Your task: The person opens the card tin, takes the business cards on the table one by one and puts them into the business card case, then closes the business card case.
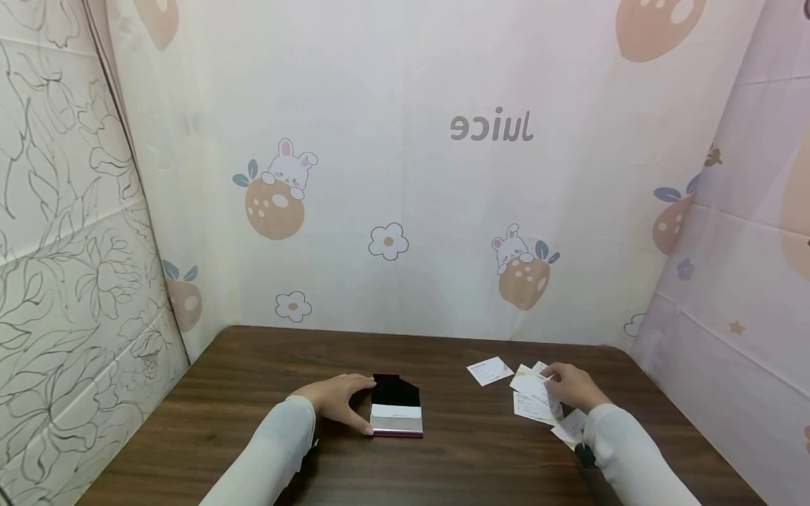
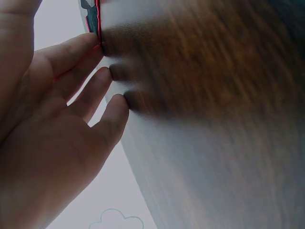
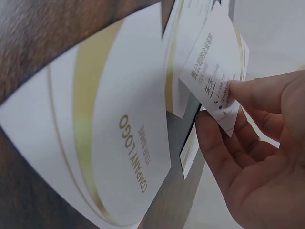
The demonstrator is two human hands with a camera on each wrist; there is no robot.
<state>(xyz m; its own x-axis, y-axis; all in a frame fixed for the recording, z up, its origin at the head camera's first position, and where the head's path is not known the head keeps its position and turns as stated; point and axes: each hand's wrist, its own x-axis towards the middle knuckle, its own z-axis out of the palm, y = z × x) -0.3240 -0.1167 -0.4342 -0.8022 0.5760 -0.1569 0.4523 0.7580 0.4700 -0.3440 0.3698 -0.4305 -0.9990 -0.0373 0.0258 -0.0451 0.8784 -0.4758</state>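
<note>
Several cards [image 1: 534, 397] lie spread on the right of the worktop [image 1: 253, 393], and the right hand [image 1: 572, 386] is lifting one of them. The wrist view shows that card [image 3: 212, 78] pinched between thumb and forefinger [image 3: 259, 90], its printed face toward the camera, with small dark text on white and a pale gold edge. Beneath it a larger-looking card [image 3: 119, 157] reads COMPANY LOGO beside a gold curve; the rest overlap loosely, and one card [image 1: 489, 370] sits a little apart toward the middle.

On the left stands the case [image 1: 396, 406], open, with a black lining, a silvery front band and a red rim. The left hand [image 1: 338, 400] steadies it from its left side; the fingers [image 2: 95, 90] lie nearly straight, tips touching the red edge and the wood, not curled round anything.

I judge the step in hand to be picking a single card off the spread, with the case held ready. The next move would call for carrying that card across the bare wood between pile and case, well apart as they are, and lining its long edge with the opening so it slides in flat. The pinch sits near one corner, so the card may droop or twist; a second card clinging underneath is also possible, though I cannot tell from these views.
</note>
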